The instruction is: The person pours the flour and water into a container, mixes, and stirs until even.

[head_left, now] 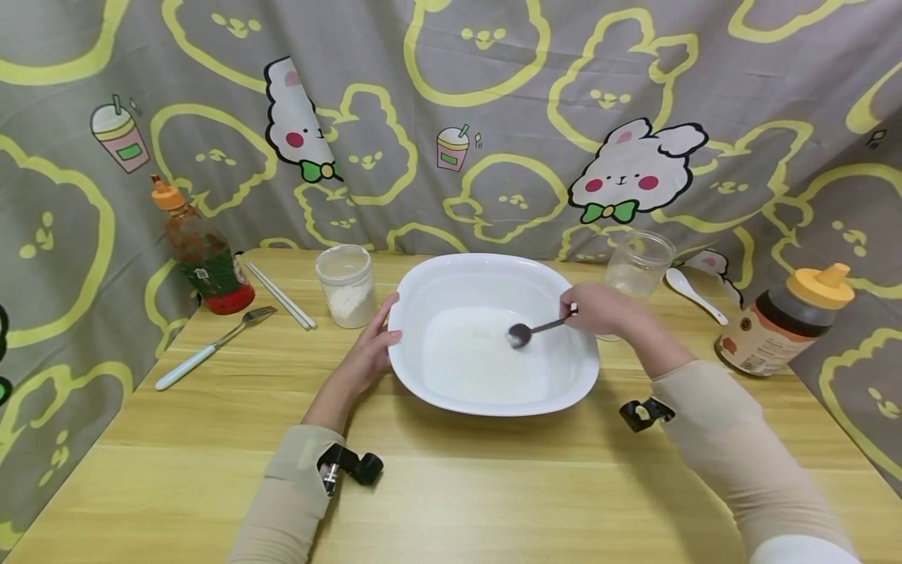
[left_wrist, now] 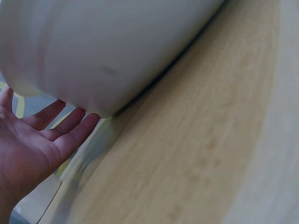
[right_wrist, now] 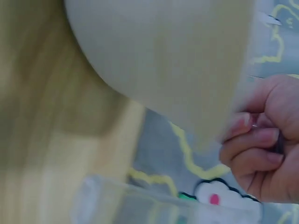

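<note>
A white basin stands on the table, with a little pale, cloudy liquid at its bottom. My left hand touches the basin's left side; in the left wrist view its fingers are spread and nearly straight, fingertips against the outer wall. Over the basin's right rim, my right hand grips the handle of a dark metal spoon. The spoon's bowl is low inside the basin, with some white on it. In the right wrist view the curled fingers show beside the basin wall, which hides the spoon's bowl.
Left of the basin are a jar of white powder, chopsticks, a fork and a red sauce bottle. On the right are a clear jar, a white spoon and a brown bottle. A patterned curtain hangs behind.
</note>
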{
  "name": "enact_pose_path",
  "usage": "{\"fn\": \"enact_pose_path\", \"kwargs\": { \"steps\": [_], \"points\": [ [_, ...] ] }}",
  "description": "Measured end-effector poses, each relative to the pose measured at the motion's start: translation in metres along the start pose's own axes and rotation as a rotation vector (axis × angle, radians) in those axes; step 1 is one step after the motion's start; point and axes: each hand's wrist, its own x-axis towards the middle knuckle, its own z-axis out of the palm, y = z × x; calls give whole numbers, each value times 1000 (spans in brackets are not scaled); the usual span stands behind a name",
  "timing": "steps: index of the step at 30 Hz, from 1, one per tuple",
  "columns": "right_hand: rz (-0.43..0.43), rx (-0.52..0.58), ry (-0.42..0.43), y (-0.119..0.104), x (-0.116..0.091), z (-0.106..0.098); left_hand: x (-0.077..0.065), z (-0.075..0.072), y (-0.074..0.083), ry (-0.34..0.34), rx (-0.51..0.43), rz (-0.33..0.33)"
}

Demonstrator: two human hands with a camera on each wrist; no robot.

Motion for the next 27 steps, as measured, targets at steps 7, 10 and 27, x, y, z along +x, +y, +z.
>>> {"fn": "enact_pose_path", "kwargs": {
  "steps": [7,10,27],
  "points": [
    [-38,188,78,-13,28,30,0,-1,-2,2,-8,1],
    [-72,304,48,-21,36,40,0,-1,-2,3,-8,7],
    [-145,314,-185,-22,7,26,1,-1,-1,7,-2,8]
  ]
}}
